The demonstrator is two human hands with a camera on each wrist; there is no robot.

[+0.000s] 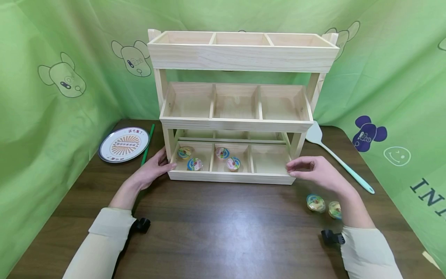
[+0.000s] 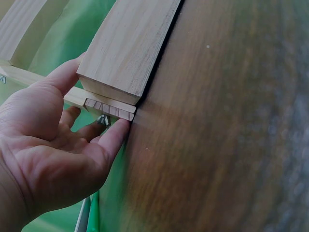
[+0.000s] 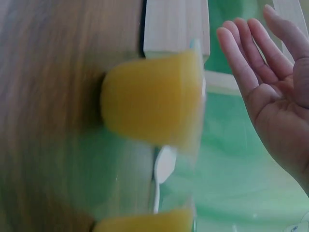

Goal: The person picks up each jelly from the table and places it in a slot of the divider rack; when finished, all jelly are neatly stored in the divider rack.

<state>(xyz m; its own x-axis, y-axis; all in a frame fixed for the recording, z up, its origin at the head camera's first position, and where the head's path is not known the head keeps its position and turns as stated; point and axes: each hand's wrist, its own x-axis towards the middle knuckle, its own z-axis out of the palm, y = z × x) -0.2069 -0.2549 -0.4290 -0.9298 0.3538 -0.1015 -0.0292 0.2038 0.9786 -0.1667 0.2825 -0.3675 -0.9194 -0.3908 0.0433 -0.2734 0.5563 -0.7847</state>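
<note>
A three-tier wooden rack (image 1: 240, 125) with divided trays stands on the table. My left hand (image 1: 151, 170) grips its lower left corner; in the left wrist view the thumb lies at the tray end and the fingers reach around the post (image 2: 108, 107) by a wing nut. My right hand (image 1: 313, 170) is at the lower right corner, its fingers loosely bent and holding nothing. In the bottom tray, two jelly cups (image 1: 194, 164) lie in the left compartment and two more jelly cups (image 1: 233, 164) in the middle one. Two yellow jelly cups (image 1: 316, 203) stand near my right wrist.
A white plate (image 1: 124, 145) with a printed pattern lies left of the rack beside a green stick (image 1: 148, 143). A pale spatula (image 1: 343, 162) lies at the right. Green cloth (image 1: 87, 23) surrounds the table's back and sides.
</note>
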